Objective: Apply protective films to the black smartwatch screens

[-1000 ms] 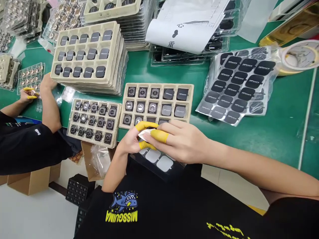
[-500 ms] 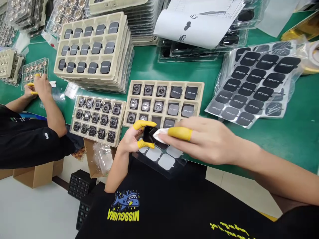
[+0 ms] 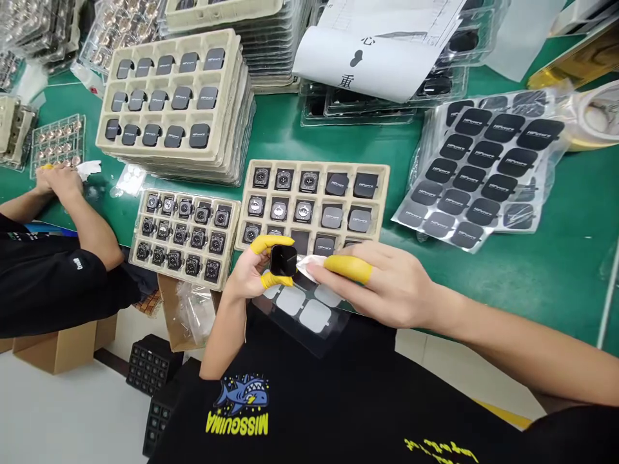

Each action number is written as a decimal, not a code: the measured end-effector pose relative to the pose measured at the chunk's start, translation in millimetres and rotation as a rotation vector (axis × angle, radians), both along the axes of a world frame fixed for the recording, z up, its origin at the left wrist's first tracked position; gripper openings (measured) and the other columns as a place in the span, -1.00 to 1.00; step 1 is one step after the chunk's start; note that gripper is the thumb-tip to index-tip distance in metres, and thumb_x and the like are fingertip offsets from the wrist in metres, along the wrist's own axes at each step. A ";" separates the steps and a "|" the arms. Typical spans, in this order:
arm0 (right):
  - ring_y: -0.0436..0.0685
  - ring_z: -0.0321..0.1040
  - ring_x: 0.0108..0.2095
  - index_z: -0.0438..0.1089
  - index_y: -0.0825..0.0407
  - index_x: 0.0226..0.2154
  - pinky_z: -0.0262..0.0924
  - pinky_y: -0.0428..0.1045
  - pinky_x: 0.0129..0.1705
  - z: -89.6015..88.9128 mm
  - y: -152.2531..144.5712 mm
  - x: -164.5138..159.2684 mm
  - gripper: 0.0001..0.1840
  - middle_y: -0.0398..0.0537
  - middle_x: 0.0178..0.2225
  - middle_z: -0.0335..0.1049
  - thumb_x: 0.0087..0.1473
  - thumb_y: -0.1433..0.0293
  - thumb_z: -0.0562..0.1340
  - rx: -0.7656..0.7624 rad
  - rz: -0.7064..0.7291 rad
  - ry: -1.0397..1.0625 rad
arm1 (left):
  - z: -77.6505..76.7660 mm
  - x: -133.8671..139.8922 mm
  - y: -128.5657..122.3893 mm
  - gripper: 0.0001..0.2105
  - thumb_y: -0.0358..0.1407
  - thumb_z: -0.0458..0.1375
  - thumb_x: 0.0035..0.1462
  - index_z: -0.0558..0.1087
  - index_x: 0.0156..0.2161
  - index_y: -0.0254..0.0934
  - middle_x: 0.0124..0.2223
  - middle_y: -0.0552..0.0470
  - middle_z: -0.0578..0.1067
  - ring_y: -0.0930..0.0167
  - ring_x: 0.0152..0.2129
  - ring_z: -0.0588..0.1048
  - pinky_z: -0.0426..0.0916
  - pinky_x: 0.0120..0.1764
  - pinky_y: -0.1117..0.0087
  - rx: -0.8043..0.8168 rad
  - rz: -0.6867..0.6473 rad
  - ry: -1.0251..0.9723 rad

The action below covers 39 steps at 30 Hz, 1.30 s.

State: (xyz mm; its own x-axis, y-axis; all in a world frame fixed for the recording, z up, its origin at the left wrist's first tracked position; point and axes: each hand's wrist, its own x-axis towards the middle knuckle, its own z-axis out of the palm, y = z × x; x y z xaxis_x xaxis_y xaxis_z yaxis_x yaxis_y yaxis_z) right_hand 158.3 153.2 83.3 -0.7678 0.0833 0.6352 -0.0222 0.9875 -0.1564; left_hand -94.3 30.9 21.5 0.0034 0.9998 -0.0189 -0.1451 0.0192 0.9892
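Left hand (image 3: 249,274) pinches a small black watch body (image 3: 283,260) by its edges, above the tabletop (image 3: 532,258) edge, near the beige tray (image 3: 382,193). Right hand (image 3: 387,287) presses a white wipe (image 3: 309,264) beside it. Judged light, rigid, glossy, smudge-prone: edges remain the safest grip.

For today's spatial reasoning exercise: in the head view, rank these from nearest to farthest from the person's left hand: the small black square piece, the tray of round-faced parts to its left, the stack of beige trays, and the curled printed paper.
1. Small black square piece: pinched in the left hand.
2. Tray of round-faced parts: just left, near table edge.
3. Stack of beige trays: farther back, left.
4. Curled printed paper: far back, right.
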 end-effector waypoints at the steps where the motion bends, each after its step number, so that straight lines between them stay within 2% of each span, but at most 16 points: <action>1: 0.17 0.49 -0.24 0.48 0.17 0.22 0.29 0.07 -0.33 2.0 -1.0 -0.6 -0.61 0.00 -0.24 0.57 0.38 0.59 0.30 -0.013 0.015 -0.002 | 0.0 -0.6 0.3 -0.23 0.09 0.65 -0.05 0.59 0.20 -0.18 -0.13 -0.01 0.70 0.33 -0.28 0.70 0.63 -0.18 0.36 -0.004 -0.006 0.005; 5: 0.13 0.49 -0.25 0.54 0.14 0.11 0.25 0.06 -0.34 4.8 -2.3 -14.1 -0.74 -0.04 -0.25 0.59 0.44 0.57 0.27 -0.030 0.091 -0.007 | 2.7 -0.3 4.4 -0.26 0.09 0.61 0.04 0.59 0.25 -0.17 0.05 -0.12 0.71 0.21 -0.06 0.73 0.64 0.03 0.26 0.023 -0.097 0.052; 7: 0.12 0.47 -0.28 0.53 0.12 0.11 0.24 0.05 -0.34 2.0 -1.0 -20.1 -0.76 -0.05 -0.25 0.61 0.48 0.54 0.24 -0.033 0.070 -0.003 | 3.9 0.3 6.9 -0.29 0.10 0.58 0.09 0.59 0.26 -0.17 0.09 -0.15 0.71 0.17 0.01 0.73 0.64 0.06 0.24 0.043 -0.149 0.079; 11: 0.15 0.45 -0.27 0.48 0.07 0.22 0.25 0.06 -0.33 -5.3 -2.3 -18.8 -0.66 -0.03 -0.26 0.60 0.46 0.54 0.24 -0.025 -0.064 0.006 | 2.5 -1.3 9.2 -0.27 0.06 0.61 0.06 0.56 0.25 -0.19 0.04 -0.12 0.72 0.19 -0.06 0.74 0.65 -0.01 0.25 0.058 -0.076 0.057; 13: 0.14 0.42 -0.30 0.48 0.08 0.20 0.23 0.05 -0.34 -6.7 -5.8 -16.8 -0.67 -0.04 -0.28 0.58 0.46 0.55 0.23 -0.068 -0.049 0.000 | 1.1 -3.8 9.8 -0.29 0.04 0.61 0.05 0.58 0.22 -0.21 -0.01 -0.11 0.73 0.22 -0.12 0.74 0.65 -0.04 0.27 0.054 -0.037 0.044; 17: 0.11 0.36 -0.31 0.54 0.10 0.09 0.22 0.04 -0.35 -4.5 -7.8 -24.2 -0.76 -0.05 -0.28 0.59 0.48 0.53 0.23 -0.119 0.013 0.007 | -0.2 -9.0 13.5 -0.32 0.01 0.62 0.06 0.59 0.22 -0.18 -0.03 -0.09 0.73 0.24 -0.14 0.74 0.65 -0.07 0.31 0.047 -0.111 0.018; 20: 0.14 0.30 -0.32 0.57 0.13 0.10 0.18 0.06 -0.36 -2.7 -3.7 -31.8 -0.76 -0.03 -0.31 0.57 0.47 0.53 0.25 -0.054 -0.077 0.023 | -2.0 -10.5 16.8 -0.28 0.00 0.65 0.00 0.60 0.22 -0.19 0.02 -0.11 0.73 0.21 -0.10 0.73 0.65 -0.04 0.28 0.024 -0.164 0.003; 23: 0.15 0.30 -0.30 0.59 0.07 0.13 0.13 0.06 -0.37 -2.8 -3.3 -29.6 -0.69 -0.04 -0.32 0.54 0.43 0.57 0.26 -0.016 -0.182 0.019 | -5.6 -9.0 16.6 -0.25 0.06 0.64 -0.01 0.60 0.21 -0.21 0.04 -0.15 0.73 0.16 -0.04 0.73 0.64 0.04 0.22 0.011 -0.150 -0.012; 26: 0.15 0.35 -0.26 0.58 0.08 0.13 0.20 0.06 -0.32 -3.7 -8.3 -24.5 -0.69 -0.03 -0.27 0.56 0.41 0.57 0.29 -0.055 -0.086 -0.024 | -7.5 -5.3 14.7 -0.25 0.12 0.60 0.04 0.60 0.24 -0.20 0.03 -0.15 0.73 0.18 -0.07 0.74 0.65 -0.02 0.25 -0.001 -0.138 0.003; 29: 0.12 0.36 -0.25 0.58 0.09 0.11 0.19 0.05 -0.32 -6.2 -12.1 -27.8 -0.74 -0.06 -0.25 0.57 0.43 0.55 0.31 -0.086 0.022 -0.040 | -6.7 -1.7 14.8 -0.36 0.09 0.54 0.15 0.61 0.23 -0.16 0.06 -0.13 0.73 0.18 -0.02 0.74 0.64 0.06 0.23 0.051 -0.168 0.064; 31: 0.13 0.33 -0.27 0.59 0.10 0.09 0.16 0.05 -0.34 -9.0 -11.9 -32.2 -0.76 -0.05 -0.27 0.56 0.44 0.54 0.30 -0.049 -0.025 -0.003 | -6.7 -0.5 15.2 -0.40 0.06 0.54 0.17 0.61 0.22 -0.16 0.08 -0.13 0.72 0.17 0.02 0.73 0.63 0.11 0.23 0.086 -0.169 0.076; 34: 0.15 0.30 -0.30 0.59 0.12 0.08 0.15 0.06 -0.35 -12.2 -10.3 -29.4 -0.74 -0.03 -0.32 0.54 0.42 0.56 0.28 -0.003 -0.168 0.025 | -9.9 -1.4 12.9 -0.30 0.09 0.59 0.06 0.58 0.22 -0.19 0.04 -0.13 0.73 0.19 -0.06 0.75 0.65 0.02 0.26 0.067 -0.093 0.030; 37: 0.14 0.32 -0.32 0.55 0.08 0.13 0.18 0.04 -0.35 -10.8 -12.6 -11.7 -0.67 -0.03 -0.30 0.56 0.40 0.60 0.25 -0.118 -0.156 -0.043 | -14.2 -5.2 8.5 -0.25 0.12 0.61 0.02 0.56 0.22 -0.18 -0.05 -0.09 0.73 0.24 -0.17 0.75 0.66 -0.08 0.28 0.024 -0.002 0.004; 39: 0.13 0.33 -0.33 0.52 0.05 0.19 0.20 0.03 -0.35 -7.1 -16.2 1.8 -0.59 -0.03 -0.25 0.59 0.36 0.62 0.26 -0.210 -0.131 -0.060 | -15.1 -7.8 7.0 -0.24 0.09 0.63 -0.01 0.56 0.23 -0.17 -0.07 -0.07 0.74 0.25 -0.20 0.75 0.65 -0.10 0.28 0.012 0.011 0.006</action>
State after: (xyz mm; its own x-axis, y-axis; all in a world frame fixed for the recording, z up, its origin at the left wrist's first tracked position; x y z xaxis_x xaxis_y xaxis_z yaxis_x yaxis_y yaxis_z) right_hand 160.1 137.1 76.2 -0.7776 0.3105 0.5468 0.1197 0.9268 -0.3560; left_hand -102.1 37.9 6.4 -0.0077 0.9999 -0.0064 -0.1396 0.0053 0.9902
